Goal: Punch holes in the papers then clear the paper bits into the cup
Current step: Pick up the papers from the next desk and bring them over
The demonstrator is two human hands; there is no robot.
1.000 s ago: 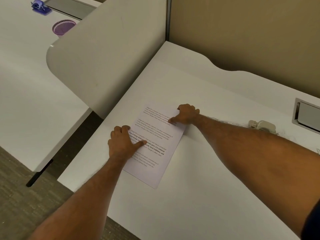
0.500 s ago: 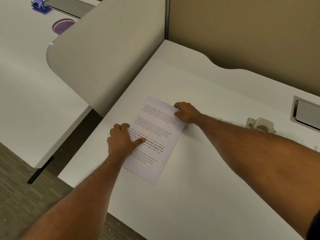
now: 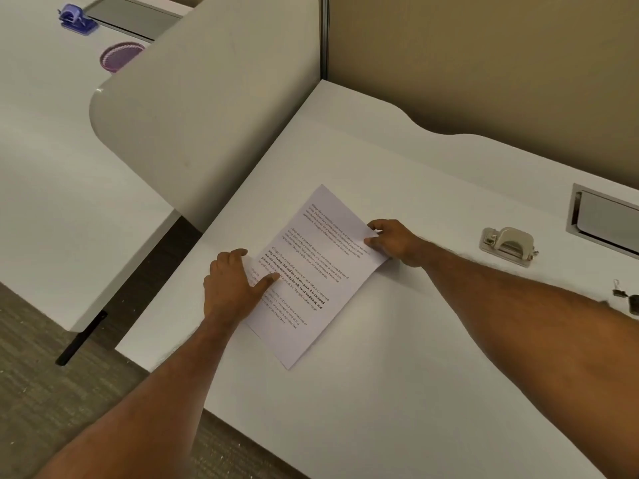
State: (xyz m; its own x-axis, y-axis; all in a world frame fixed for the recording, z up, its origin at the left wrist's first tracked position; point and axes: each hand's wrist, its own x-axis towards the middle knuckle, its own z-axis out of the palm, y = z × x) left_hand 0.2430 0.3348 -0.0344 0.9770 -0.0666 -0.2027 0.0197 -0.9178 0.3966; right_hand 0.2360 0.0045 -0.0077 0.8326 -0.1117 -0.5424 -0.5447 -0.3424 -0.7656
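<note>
Holding the papers (image 3: 313, 261): left hand (image 3: 231, 286) gripping, right hand (image 3: 394, 242) seemingly pinching.

The paper (image 3: 313, 267) bears bold print reading "Defined by a slower pace, it is centered".

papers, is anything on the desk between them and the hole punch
Nothing visible does. The papers, held at their edges by the left hand and right hand, lie left of the hole punch. Between them only desk surface shows, with the right forearm crossing it.
</note>
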